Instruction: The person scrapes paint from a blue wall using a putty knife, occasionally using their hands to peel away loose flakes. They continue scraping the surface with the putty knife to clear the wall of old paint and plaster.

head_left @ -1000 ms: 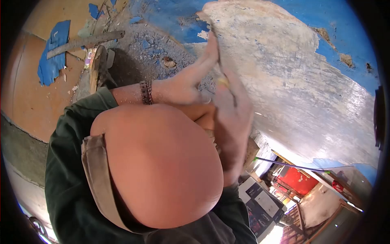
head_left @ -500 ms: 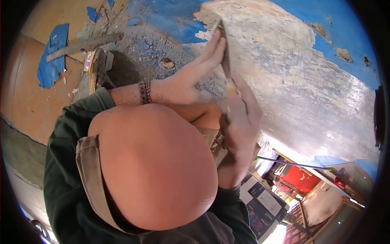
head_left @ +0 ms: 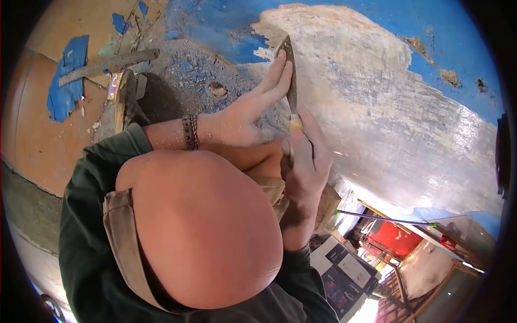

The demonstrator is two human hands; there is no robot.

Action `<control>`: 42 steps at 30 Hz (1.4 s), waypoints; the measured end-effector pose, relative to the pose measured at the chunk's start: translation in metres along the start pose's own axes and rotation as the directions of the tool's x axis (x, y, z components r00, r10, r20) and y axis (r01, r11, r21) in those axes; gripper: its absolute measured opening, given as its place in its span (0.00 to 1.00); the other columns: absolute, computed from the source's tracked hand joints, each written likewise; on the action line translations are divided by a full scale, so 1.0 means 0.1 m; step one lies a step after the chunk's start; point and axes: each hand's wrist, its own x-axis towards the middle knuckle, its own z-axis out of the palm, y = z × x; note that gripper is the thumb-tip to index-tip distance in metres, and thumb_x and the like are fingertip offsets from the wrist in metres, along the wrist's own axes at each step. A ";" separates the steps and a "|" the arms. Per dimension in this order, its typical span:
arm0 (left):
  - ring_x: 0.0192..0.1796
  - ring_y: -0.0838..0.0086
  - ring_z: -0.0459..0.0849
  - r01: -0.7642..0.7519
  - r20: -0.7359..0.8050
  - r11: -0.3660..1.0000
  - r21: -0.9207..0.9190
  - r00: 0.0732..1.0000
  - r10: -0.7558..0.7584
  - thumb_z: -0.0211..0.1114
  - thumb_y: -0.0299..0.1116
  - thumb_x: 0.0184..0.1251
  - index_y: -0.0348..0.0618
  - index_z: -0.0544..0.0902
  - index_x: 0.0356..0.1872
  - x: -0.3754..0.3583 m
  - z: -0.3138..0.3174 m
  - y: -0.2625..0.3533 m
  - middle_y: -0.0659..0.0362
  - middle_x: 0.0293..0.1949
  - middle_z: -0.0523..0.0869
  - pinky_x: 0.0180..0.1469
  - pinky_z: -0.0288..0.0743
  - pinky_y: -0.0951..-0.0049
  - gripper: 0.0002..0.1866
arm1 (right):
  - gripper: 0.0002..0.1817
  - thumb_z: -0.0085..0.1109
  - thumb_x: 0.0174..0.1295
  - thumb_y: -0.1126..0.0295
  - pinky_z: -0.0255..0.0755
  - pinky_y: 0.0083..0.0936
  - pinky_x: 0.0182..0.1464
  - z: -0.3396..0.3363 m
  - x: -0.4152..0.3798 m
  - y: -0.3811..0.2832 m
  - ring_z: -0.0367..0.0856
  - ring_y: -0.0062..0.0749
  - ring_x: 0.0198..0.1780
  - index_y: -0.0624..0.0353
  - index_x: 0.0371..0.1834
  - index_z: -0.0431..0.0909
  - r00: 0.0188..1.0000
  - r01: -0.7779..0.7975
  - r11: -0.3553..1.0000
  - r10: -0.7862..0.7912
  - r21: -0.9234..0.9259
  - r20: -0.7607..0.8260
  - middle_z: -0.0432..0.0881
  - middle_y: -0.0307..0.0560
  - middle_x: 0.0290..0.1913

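Observation:
My right hand (head_left: 307, 161) is wrapped around the handle of a tool that looks like a pointed trowel (head_left: 291, 86), with a narrow metal blade and a pale collar by the grip. My left hand (head_left: 242, 118) lies dusty and stretched out. Its leading fingertips press on the blade near the tip, while its thumb points toward my right hand. The blade rests against a wall (head_left: 366, 91) where the blue paint is gone and a whitish, scratched surface shows. Blue paint (head_left: 215, 32) borders the bare patch.
Grey dust and paint flakes (head_left: 199, 70) cover the floor at the wall's foot. To the left, a flat strip (head_left: 110, 65) lies across a blue paint chip (head_left: 67, 91) on orange tiles (head_left: 43, 140). A printed box (head_left: 344, 269) and a red object (head_left: 396, 239) stand lower right.
Both hands and the trowel have shifted slightly left and down along the wall. The blade's face shows more broadly now. The grip has not changed.

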 end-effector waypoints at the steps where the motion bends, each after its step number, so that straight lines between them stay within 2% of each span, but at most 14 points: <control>1: 0.80 0.51 0.33 0.004 0.001 1.000 -0.004 1.000 -0.004 0.72 0.26 0.48 0.39 0.37 0.78 0.00 0.00 -0.02 0.42 0.78 0.29 0.78 0.42 0.61 0.60 | 0.21 0.50 0.68 0.71 0.49 0.12 0.20 0.00 0.01 0.03 0.58 0.09 0.18 0.70 0.62 0.74 1.000 0.023 1.000 -0.023 -0.017 0.009 0.71 0.31 0.24; 9: 0.80 0.51 0.32 -0.023 -0.045 0.999 0.035 0.999 0.024 0.71 0.27 0.52 0.38 0.35 0.77 -0.03 0.09 -0.11 0.40 0.78 0.29 0.77 0.43 0.62 0.59 | 0.21 0.49 0.67 0.72 0.53 0.12 0.22 -0.07 0.10 0.17 0.61 0.09 0.21 0.71 0.62 0.74 0.995 0.088 0.988 -0.082 -0.129 0.051 0.71 0.31 0.24; 11: 0.80 0.51 0.32 0.034 -0.104 0.999 0.020 0.994 -0.032 0.71 0.28 0.52 0.37 0.35 0.77 -0.08 0.05 -0.16 0.40 0.78 0.29 0.77 0.43 0.62 0.59 | 0.21 0.50 0.68 0.70 0.70 0.26 0.57 0.14 0.23 0.17 0.80 0.34 0.52 0.69 0.61 0.74 0.992 0.079 0.985 -0.062 -0.152 0.112 0.83 0.60 0.52; 14: 0.80 0.51 0.33 0.092 -0.161 0.995 0.028 0.983 -0.087 0.70 0.28 0.51 0.36 0.33 0.77 -0.10 -0.05 -0.12 0.40 0.78 0.29 0.77 0.43 0.63 0.60 | 0.21 0.51 0.68 0.70 0.71 0.25 0.55 0.20 0.17 0.15 0.81 0.33 0.48 0.68 0.61 0.74 0.955 0.294 0.932 -0.282 -0.210 0.087 0.84 0.59 0.49; 16: 0.80 0.51 0.31 0.041 0.019 0.999 0.034 0.999 -0.042 0.67 0.25 0.49 0.37 0.32 0.77 -0.05 -0.07 -0.03 0.40 0.77 0.28 0.77 0.42 0.63 0.60 | 0.20 0.51 0.68 0.70 0.72 0.25 0.54 0.09 0.11 0.07 0.82 0.33 0.49 0.68 0.61 0.75 0.994 0.084 0.984 -0.072 -0.155 0.083 0.84 0.59 0.49; 18: 0.80 0.51 0.32 0.040 0.013 0.999 0.016 0.999 -0.040 0.65 0.23 0.48 0.37 0.33 0.77 -0.03 -0.04 -0.08 0.40 0.77 0.27 0.78 0.42 0.62 0.59 | 0.21 0.49 0.68 0.72 0.63 0.15 0.32 0.05 0.11 0.03 0.69 0.14 0.31 0.71 0.61 0.74 0.997 0.038 0.996 -0.032 -0.079 0.077 0.76 0.34 0.30; 19: 0.80 0.51 0.33 0.056 -0.077 0.998 0.032 0.996 -0.053 0.64 0.24 0.48 0.37 0.33 0.77 -0.06 -0.05 -0.14 0.40 0.77 0.27 0.78 0.43 0.62 0.58 | 0.22 0.49 0.67 0.72 0.63 0.15 0.32 0.14 0.18 0.05 0.69 0.15 0.31 0.71 0.62 0.73 0.961 0.270 0.947 -0.256 -0.172 0.103 0.75 0.34 0.30; 23: 0.80 0.50 0.33 0.074 -0.077 0.995 0.061 0.995 -0.070 0.64 0.24 0.47 0.38 0.33 0.77 -0.09 -0.08 -0.14 0.39 0.77 0.27 0.78 0.44 0.61 0.59 | 0.21 0.48 0.68 0.71 0.64 0.15 0.33 0.16 0.17 0.14 0.69 0.13 0.31 0.71 0.62 0.73 0.946 0.323 0.909 -0.309 -0.262 0.095 0.81 0.40 0.35; 26: 0.79 0.50 0.30 0.081 0.145 0.997 0.020 0.986 -0.083 0.63 0.24 0.47 0.38 0.29 0.76 -0.06 -0.05 -0.11 0.39 0.77 0.26 0.78 0.40 0.59 0.60 | 0.21 0.50 0.68 0.70 0.72 0.28 0.58 -0.04 0.09 0.16 0.83 0.36 0.53 0.66 0.62 0.74 0.997 0.062 0.976 -0.050 -0.209 0.062 0.84 0.61 0.50; 28: 0.80 0.51 0.30 0.112 0.072 0.993 0.024 0.991 -0.114 0.63 0.25 0.48 0.37 0.28 0.76 -0.11 0.04 -0.16 0.39 0.77 0.26 0.78 0.39 0.59 0.60 | 0.21 0.50 0.68 0.70 0.74 0.30 0.55 0.14 0.06 0.13 0.84 0.38 0.51 0.67 0.62 0.74 0.999 -0.017 0.984 0.024 -0.180 0.035 0.85 0.60 0.48; 32: 0.79 0.49 0.33 0.125 -0.020 0.992 -0.034 0.992 -0.126 0.64 0.28 0.52 0.36 0.27 0.75 -0.14 0.07 -0.17 0.38 0.77 0.27 0.78 0.44 0.62 0.59 | 0.21 0.49 0.67 0.72 0.75 0.32 0.54 0.18 0.02 0.21 0.85 0.38 0.50 0.70 0.61 0.75 0.974 0.223 0.897 -0.217 -0.383 0.059 0.85 0.61 0.48; 36: 0.79 0.48 0.31 0.159 0.266 0.987 -0.010 0.952 -0.150 0.65 0.28 0.53 0.36 0.25 0.75 -0.04 0.10 -0.08 0.39 0.77 0.26 0.78 0.41 0.60 0.60 | 0.20 0.50 0.66 0.71 0.73 0.30 0.58 -0.13 0.13 0.29 0.84 0.43 0.55 0.64 0.61 0.76 0.998 0.064 0.962 -0.055 -0.264 0.038 0.81 0.70 0.52; 38: 0.79 0.49 0.31 0.129 -0.015 0.992 0.014 0.992 -0.129 0.63 0.27 0.52 0.34 0.28 0.75 -0.11 0.10 -0.18 0.37 0.76 0.26 0.78 0.43 0.60 0.58 | 0.20 0.50 0.67 0.69 0.72 0.31 0.59 0.11 0.20 0.32 0.83 0.43 0.56 0.63 0.61 0.76 0.978 0.210 0.927 -0.203 -0.310 0.053 0.81 0.66 0.54; 42: 0.79 0.49 0.30 0.109 0.061 0.993 0.037 0.992 -0.111 0.63 0.26 0.53 0.33 0.26 0.74 -0.12 0.07 -0.17 0.35 0.75 0.24 0.78 0.42 0.61 0.58 | 0.20 0.52 0.67 0.69 0.72 0.30 0.59 0.11 0.13 0.36 0.82 0.40 0.57 0.63 0.61 0.77 0.995 0.096 0.944 -0.098 -0.316 0.011 0.82 0.63 0.54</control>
